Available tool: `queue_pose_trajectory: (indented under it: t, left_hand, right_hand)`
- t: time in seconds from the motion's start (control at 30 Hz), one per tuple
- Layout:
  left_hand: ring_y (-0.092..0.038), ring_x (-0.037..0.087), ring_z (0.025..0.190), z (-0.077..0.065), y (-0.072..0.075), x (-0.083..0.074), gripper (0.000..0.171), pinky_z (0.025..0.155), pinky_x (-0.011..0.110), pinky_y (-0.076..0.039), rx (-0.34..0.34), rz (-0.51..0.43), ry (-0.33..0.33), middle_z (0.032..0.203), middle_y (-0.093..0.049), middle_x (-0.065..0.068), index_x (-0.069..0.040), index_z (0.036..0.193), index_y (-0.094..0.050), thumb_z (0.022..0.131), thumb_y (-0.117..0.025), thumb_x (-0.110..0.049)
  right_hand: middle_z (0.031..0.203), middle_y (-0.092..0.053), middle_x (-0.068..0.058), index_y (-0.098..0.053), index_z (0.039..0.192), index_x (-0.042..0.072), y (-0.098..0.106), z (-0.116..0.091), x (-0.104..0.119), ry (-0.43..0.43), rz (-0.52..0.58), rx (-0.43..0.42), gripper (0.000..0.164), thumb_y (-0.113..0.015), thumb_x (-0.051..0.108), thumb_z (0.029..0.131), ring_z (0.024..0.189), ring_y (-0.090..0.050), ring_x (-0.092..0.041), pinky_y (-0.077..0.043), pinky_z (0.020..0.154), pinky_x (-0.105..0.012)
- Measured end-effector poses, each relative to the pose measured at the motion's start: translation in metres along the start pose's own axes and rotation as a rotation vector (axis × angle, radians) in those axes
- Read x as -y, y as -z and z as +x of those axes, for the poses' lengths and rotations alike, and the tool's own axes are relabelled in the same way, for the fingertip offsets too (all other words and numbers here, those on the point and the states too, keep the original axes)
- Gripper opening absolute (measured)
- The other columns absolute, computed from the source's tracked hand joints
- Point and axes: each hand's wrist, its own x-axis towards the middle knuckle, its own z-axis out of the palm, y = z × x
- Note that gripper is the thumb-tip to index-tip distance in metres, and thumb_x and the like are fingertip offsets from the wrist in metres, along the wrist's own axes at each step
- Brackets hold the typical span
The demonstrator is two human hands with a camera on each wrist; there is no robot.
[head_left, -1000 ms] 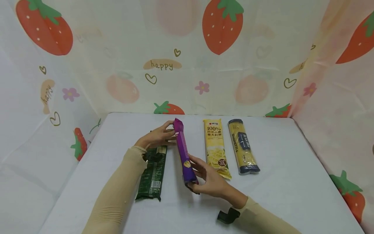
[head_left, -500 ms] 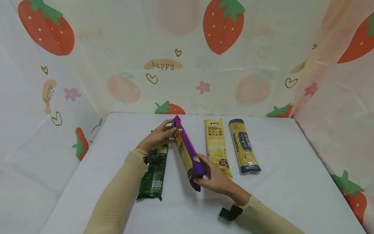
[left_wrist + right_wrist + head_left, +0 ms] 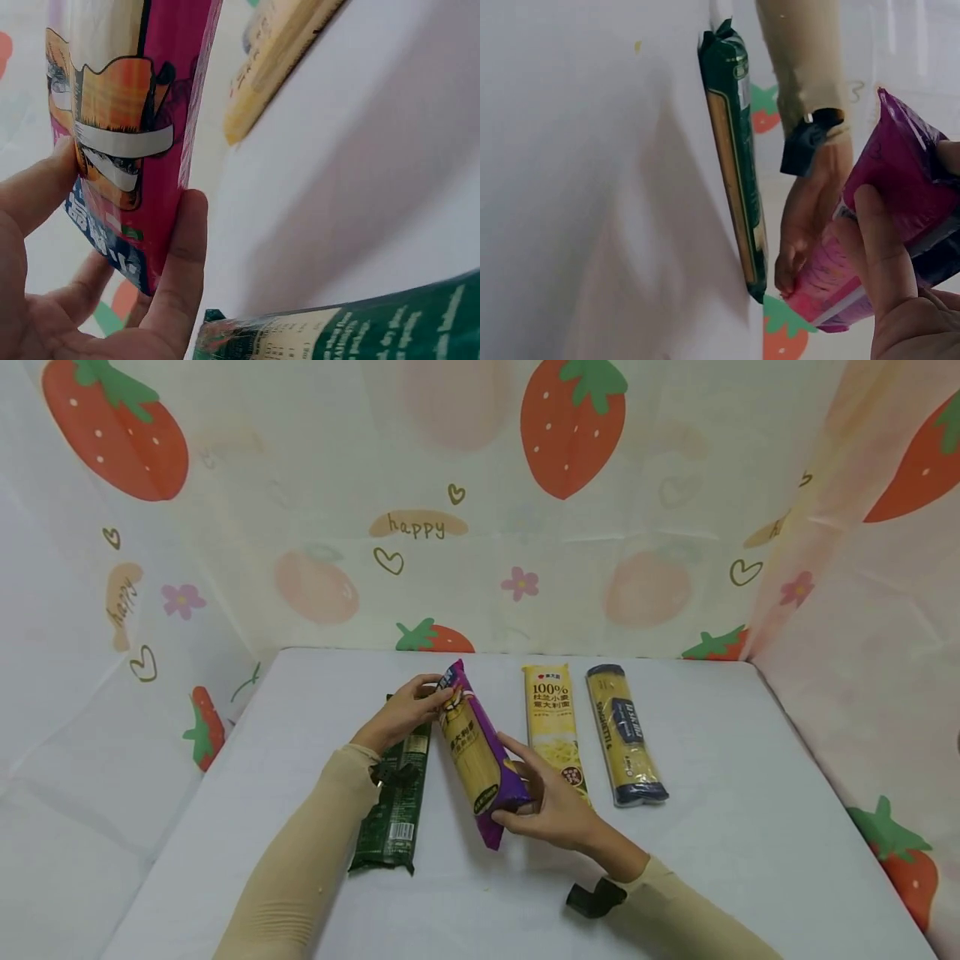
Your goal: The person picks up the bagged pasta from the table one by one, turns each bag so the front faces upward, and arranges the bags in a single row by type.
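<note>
Turning from edge-on to face-up, the purple packet [image 3: 476,756] is gripped near both ends by the left hand [image 3: 401,714] and right hand [image 3: 553,808] above the table [image 3: 750,827], presumably easier to read.

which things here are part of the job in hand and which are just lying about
In the job, it seems:
- purple pasta packet
- left hand, holding its far end
- right hand, holding its near end

Apparently just lying on the white table:
- green packet
- yellow packet
- blue-ended spaghetti packet
</note>
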Motion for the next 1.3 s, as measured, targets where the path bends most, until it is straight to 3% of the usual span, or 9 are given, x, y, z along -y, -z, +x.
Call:
queue_pose_trajectory:
  t: [0.3, 0.43, 0.53, 0.67, 0.8, 1.03, 1.2, 1.3]
  left_hand:
    - [-0.039, 0.04, 0.154, -0.004, 0.011, -0.003, 0.068, 0.127, 0.054, -0.032, 0.111, 0.005, 0.027, 0.161, -0.041, 0.026, -0.018, 0.173, -0.016, 0.116, -0.051, -0.032]
    - [-0.045, 0.045, 0.149, -0.006, 0.012, -0.009, 0.072, 0.121, 0.057, -0.042, 0.127, -0.061, 0.079, 0.164, -0.038, 0.026, -0.025, 0.174, -0.013, 0.116, -0.054, -0.026]
    - [-0.062, 0.041, 0.131, -0.009, 0.013, -0.012, 0.074, 0.111, 0.058, -0.051, 0.113, -0.092, 0.09, 0.16, -0.04, 0.028, -0.029, 0.174, -0.015, 0.114, -0.057, -0.021]
    - [-0.071, 0.026, 0.111, -0.009, 0.019, -0.013, 0.076, 0.107, 0.06, -0.054, 0.104, -0.091, 0.042, 0.155, -0.044, 0.029, -0.028, 0.174, -0.015, 0.113, -0.059, -0.016]
    - [-0.071, 0.029, 0.112, -0.009, 0.021, -0.013, 0.076, 0.106, 0.06, -0.054, 0.079, -0.089, 0.007, 0.153, -0.048, 0.031, -0.027, 0.173, -0.02, 0.111, -0.062, -0.013]
    - [-0.069, 0.031, 0.113, -0.007, 0.013, -0.013, 0.077, 0.094, 0.051, -0.062, -0.004, -0.055, -0.042, 0.149, -0.053, 0.032, -0.024, 0.169, -0.024, 0.107, -0.068, -0.013]
    - [-0.073, 0.026, 0.101, -0.006, 0.004, -0.014, 0.069, 0.098, 0.062, -0.057, -0.064, -0.045, -0.078, 0.141, -0.058, 0.035, -0.019, 0.163, -0.031, 0.107, -0.07, -0.013]
    - [-0.072, 0.026, 0.103, -0.004, -0.002, -0.014, 0.059, 0.101, 0.065, -0.054, -0.094, -0.012, -0.109, 0.139, -0.06, 0.034, -0.013, 0.159, -0.041, 0.107, -0.07, -0.016]
  right_hand:
    - [0.17, -0.035, -0.022, -0.021, 0.173, 0.027, 0.0, -0.001, -0.005, -0.036, 0.057, -0.036, 0.102, -0.08, 0.006, 0.093, 0.139, -0.055, -0.043, -0.061, 0.098, -0.039]
    - [0.171, -0.032, -0.022, -0.022, 0.173, 0.023, 0.001, -0.002, -0.004, -0.028, 0.064, -0.044, 0.1, -0.08, 0.006, 0.094, 0.142, -0.051, -0.046, -0.06, 0.1, -0.039]
    - [0.171, -0.035, -0.021, -0.024, 0.173, 0.02, 0.002, -0.001, -0.003, -0.017, 0.048, -0.039, 0.099, -0.082, 0.006, 0.093, 0.145, -0.049, -0.046, -0.059, 0.101, -0.038]
    - [0.169, -0.038, -0.018, -0.026, 0.172, 0.019, 0.008, 0.0, -0.002, -0.044, -0.018, -0.044, 0.101, -0.086, 0.008, 0.092, 0.147, -0.05, -0.042, -0.059, 0.101, -0.036]
    - [0.166, -0.043, -0.021, -0.026, 0.172, 0.015, 0.014, -0.001, -0.002, -0.082, -0.086, -0.061, 0.102, -0.088, 0.011, 0.091, 0.144, -0.054, -0.042, -0.059, 0.101, -0.034]
    - [0.163, -0.047, -0.023, -0.027, 0.171, 0.008, 0.016, 0.001, -0.001, -0.104, -0.151, -0.054, 0.099, -0.088, 0.015, 0.093, 0.141, -0.057, -0.042, -0.056, 0.107, -0.035]
    - [0.161, -0.05, -0.022, -0.032, 0.169, 0.006, 0.012, 0.001, -0.004, -0.13, -0.2, -0.092, 0.098, -0.089, 0.016, 0.091, 0.142, -0.056, -0.042, -0.051, 0.113, -0.048]
    - [0.161, -0.05, -0.019, -0.037, 0.167, 0.009, 0.007, 0.002, -0.005, -0.156, -0.209, -0.129, 0.096, -0.091, 0.018, 0.089, 0.142, -0.057, -0.041, -0.049, 0.115, -0.051]
